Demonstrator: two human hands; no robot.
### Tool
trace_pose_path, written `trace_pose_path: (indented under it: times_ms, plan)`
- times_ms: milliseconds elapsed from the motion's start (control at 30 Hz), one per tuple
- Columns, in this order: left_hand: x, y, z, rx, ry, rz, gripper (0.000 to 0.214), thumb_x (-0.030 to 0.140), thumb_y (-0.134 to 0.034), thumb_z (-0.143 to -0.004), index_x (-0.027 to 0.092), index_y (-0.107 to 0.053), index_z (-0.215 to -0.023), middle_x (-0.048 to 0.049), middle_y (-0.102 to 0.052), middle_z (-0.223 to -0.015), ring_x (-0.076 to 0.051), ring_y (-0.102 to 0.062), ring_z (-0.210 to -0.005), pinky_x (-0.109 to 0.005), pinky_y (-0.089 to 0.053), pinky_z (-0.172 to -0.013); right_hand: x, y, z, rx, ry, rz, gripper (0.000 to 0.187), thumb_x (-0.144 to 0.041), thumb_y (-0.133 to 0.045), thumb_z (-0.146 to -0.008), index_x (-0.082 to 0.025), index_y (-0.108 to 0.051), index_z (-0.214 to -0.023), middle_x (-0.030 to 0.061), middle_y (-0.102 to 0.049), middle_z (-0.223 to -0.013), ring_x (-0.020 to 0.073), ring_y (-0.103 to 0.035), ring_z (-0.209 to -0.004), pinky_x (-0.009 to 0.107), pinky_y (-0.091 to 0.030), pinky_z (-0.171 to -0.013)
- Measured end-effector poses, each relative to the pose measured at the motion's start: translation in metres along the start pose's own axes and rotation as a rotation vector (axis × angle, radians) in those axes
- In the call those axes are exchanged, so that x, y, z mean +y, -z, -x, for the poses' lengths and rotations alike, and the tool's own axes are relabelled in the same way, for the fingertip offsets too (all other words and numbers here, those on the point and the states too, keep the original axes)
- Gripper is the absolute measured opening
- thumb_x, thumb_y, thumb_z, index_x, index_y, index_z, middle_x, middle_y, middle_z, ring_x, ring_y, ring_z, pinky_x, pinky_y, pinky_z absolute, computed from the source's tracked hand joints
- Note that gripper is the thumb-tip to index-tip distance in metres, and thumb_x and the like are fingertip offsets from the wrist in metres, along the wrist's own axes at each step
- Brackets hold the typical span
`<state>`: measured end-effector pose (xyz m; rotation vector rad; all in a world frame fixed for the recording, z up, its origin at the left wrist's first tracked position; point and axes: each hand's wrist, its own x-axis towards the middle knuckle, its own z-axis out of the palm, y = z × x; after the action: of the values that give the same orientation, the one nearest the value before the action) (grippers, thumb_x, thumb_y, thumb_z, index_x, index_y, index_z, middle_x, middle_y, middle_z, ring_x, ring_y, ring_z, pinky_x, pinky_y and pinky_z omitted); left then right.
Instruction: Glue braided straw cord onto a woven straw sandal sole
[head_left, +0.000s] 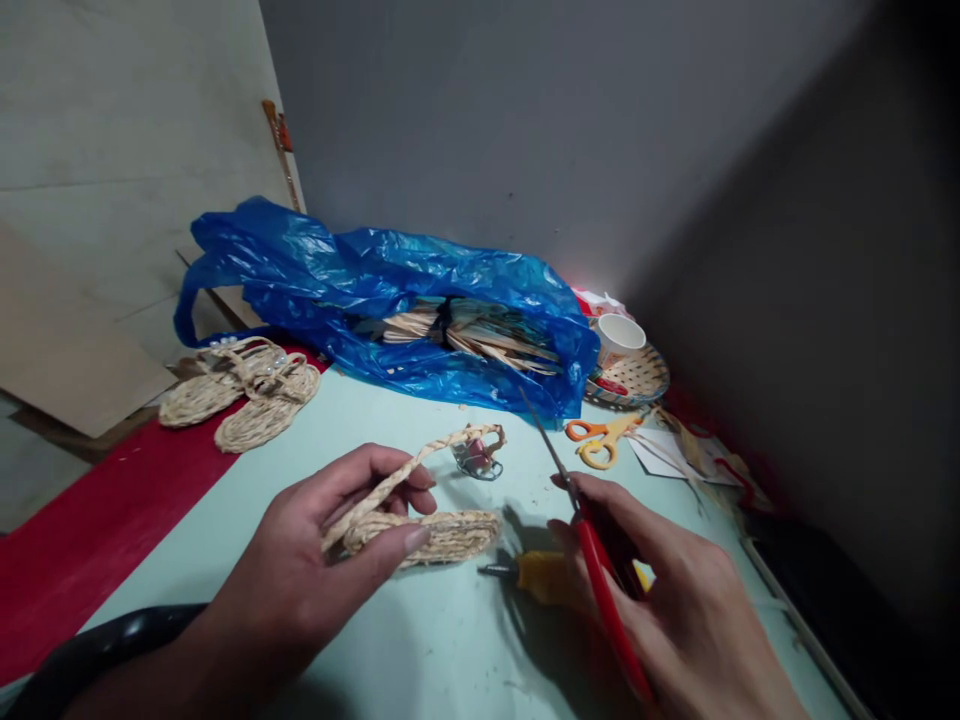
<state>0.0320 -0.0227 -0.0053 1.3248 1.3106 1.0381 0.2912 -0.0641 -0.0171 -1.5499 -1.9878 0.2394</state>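
Observation:
My left hand (pixel 300 560) grips a small coiled sole of braided straw (pixel 457 535) between thumb and fingers. From it a loose straw braid (pixel 427 455) rises and reaches out to the right. In my right hand (pixel 675 590) is a pair of scissors (pixel 592 560) with red handles, its blades pointing up and away, apart from the braid. Partly hidden under that hand lies a yellow tool with a dark metal tip (pixel 540 577), perhaps a glue gun. Behind the braid's end is a small wire object with a pinkish part (pixel 478 462); its kind is unclear.
A blue plastic bag (pixel 300 260) holding bundled straw strips (pixel 480 335) lies at the back. Two woven straw sandals (pixel 266 405) rest at left on red cloth (pixel 127 510). At right are orange-and-yellow scissors (pixel 600 445), a woven basket (pixel 649 378) and a white cup (pixel 621 335).

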Motion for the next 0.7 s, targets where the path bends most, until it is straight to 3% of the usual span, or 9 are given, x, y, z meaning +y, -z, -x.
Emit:
trace_pose_path:
  times_ms: [233, 400, 567, 700]
  plan:
    - [0.007, 0.0, -0.004, 0.044, 0.066, 0.11, 0.02, 0.033, -0.084, -0.071, 0.028, -0.076, -0.089, 0.0033, -0.077, -0.082, -0.017, -0.073, -0.078, -0.021, -0.058, -0.07, 0.015, 0.014, 0.004, 0.027, -0.013, 0.072, 0.031, -0.028, -0.058, -0.1, -0.022, -0.069, -0.128, 0.0045, -0.084, -0.102, 0.0185, -0.081, -0.074, 0.019, -0.062, -0.059]
    - [0.006, 0.005, -0.007, 0.054, 0.084, 0.141, 0.022, 0.038, -0.087, -0.073, 0.026, -0.078, -0.089, 0.0008, -0.076, -0.084, -0.019, -0.072, -0.08, -0.023, -0.059, -0.071, 0.012, 0.022, -0.001, 0.093, -0.014, 0.126, 0.027, -0.032, -0.06, -0.099, -0.02, -0.072, -0.12, 0.0065, -0.085, -0.098, 0.0203, -0.081, -0.073, 0.02, -0.063, -0.056]
    - [-0.001, 0.016, -0.016, -0.022, 0.074, 0.099, 0.031, 0.049, -0.087, -0.077, 0.026, -0.079, -0.095, -0.0019, -0.076, -0.088, -0.022, -0.073, -0.082, -0.024, -0.061, -0.067, 0.004, 0.024, -0.012, 0.169, -0.003, 0.138, 0.026, -0.027, -0.055, -0.095, -0.016, -0.075, -0.107, 0.0103, -0.085, -0.093, 0.0217, -0.08, -0.064, 0.023, -0.061, -0.048]
    - [-0.007, 0.023, -0.023, -0.047, 0.046, 0.065, 0.034, 0.054, -0.088, -0.077, 0.026, -0.078, -0.094, -0.0006, -0.075, -0.089, -0.018, -0.068, -0.078, -0.018, -0.056, -0.06, 0.005, 0.025, -0.014, 0.17, 0.044, 0.155, 0.029, -0.023, -0.051, -0.093, -0.013, -0.074, -0.108, 0.0112, -0.084, -0.085, 0.02, -0.075, -0.055, 0.024, -0.058, -0.045]
